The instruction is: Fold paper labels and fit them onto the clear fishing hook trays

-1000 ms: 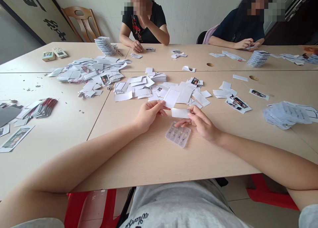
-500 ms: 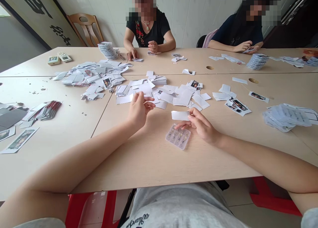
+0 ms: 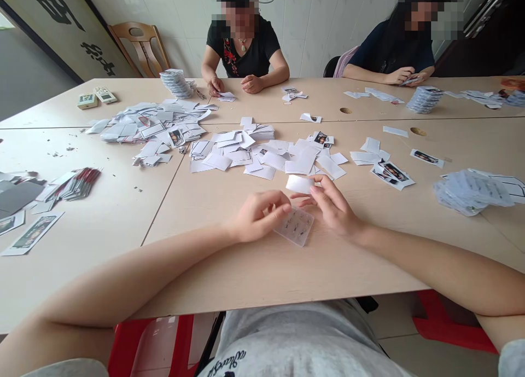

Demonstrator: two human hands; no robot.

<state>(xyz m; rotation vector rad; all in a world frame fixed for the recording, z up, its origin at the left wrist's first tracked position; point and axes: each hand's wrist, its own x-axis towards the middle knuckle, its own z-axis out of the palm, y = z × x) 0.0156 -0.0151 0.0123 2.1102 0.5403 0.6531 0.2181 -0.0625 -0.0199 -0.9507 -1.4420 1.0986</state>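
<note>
My right hand (image 3: pixel 337 210) pinches a small white paper card (image 3: pixel 299 184) between thumb and fingers, its lower fingers reaching over the far edge of a clear plastic compartment box (image 3: pixel 296 229). Small metallic pieces lie inside the box, too small to name. My left hand (image 3: pixel 262 215) is at the box's left corner and covers part of it. Its fingers are curled, with thumb and fingertips close together; whatever they hold, if anything, is hidden. Beyond both hands lies a spread of loose white cards (image 3: pixel 301 159).
A larger card heap (image 3: pixel 156 122) lies at the back left, a red-edged card stack (image 3: pixel 84 183) at the left. To the right are printed cards (image 3: pixel 392 174) and a pile of clear plastic boxes (image 3: pixel 471 193). Two people sit across the table (image 3: pixel 229 278), handling cards.
My left hand has come back from the loose cards, down and right to the box. The card in my right hand has tilted slightly. The person opposite has moved their hands a little.
</note>
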